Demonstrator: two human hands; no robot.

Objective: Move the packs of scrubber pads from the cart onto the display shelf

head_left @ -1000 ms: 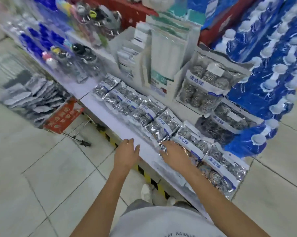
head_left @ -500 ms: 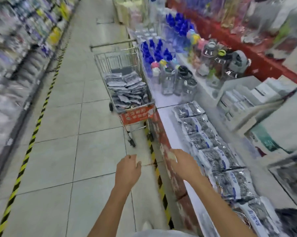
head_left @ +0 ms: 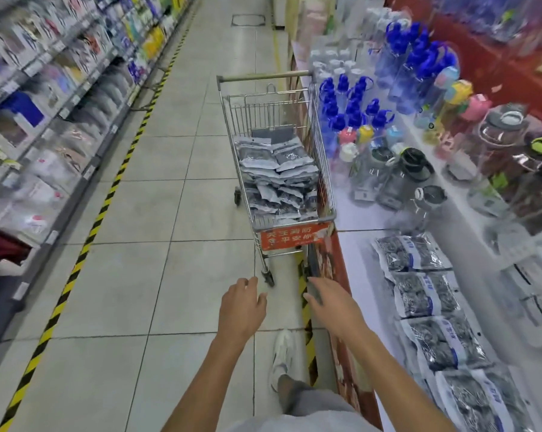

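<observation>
A wire shopping cart (head_left: 322, 169) stands ahead in the aisle, right against the display shelf (head_left: 357, 241). Its basket is piled with silvery packs of scrubber pads (head_left: 279, 176). A row of the same packs (head_left: 419, 294) lies along the white shelf at my right. My left hand (head_left: 240, 307) and my right hand (head_left: 332, 304) are stretched out over the floor, short of the cart, fingers apart and holding nothing.
Blue-capped bottles (head_left: 350, 107) and clear jars (head_left: 403, 169) crowd the shelf beyond the packs. A red sign (head_left: 290, 236) hangs on the cart's near end. Stocked shelves (head_left: 45, 104) line the left side, with yellow-black floor tape (head_left: 85, 244). My white shoe (head_left: 282, 357) is below.
My view has swung from the shelf packs left down the aisle to the cart. Both hands have come off the shelf and now reach forward over the floor, empty.
</observation>
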